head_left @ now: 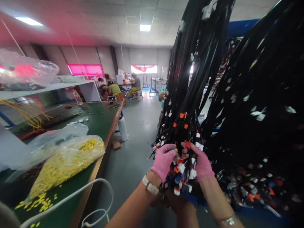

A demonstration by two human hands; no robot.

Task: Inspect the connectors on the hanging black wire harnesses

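Observation:
Both hands wear pink gloves with bare fingertips and work low on a hanging bundle of black wire harnesses (190,79). My right hand (203,162) pinches a red connector (187,145) between thumb and fingers. At the fingertips of my left hand (164,161) is a small yellow piece (176,150), held close to the red connector with a slight gap between them. White connectors (181,168) and orange ones dangle just below and between the hands. Orange tape bands (182,115) wrap some cables above. Parts of my fingers are hidden behind the connectors.
At left, a green-topped bench (104,113) carries an open clear bag of yellow pieces (64,164), some spilled. A white cable (71,193) loops past its edge. More black harnesses (261,126) hang at right. Several people sit working far back; another person stands partly hidden behind the bundle.

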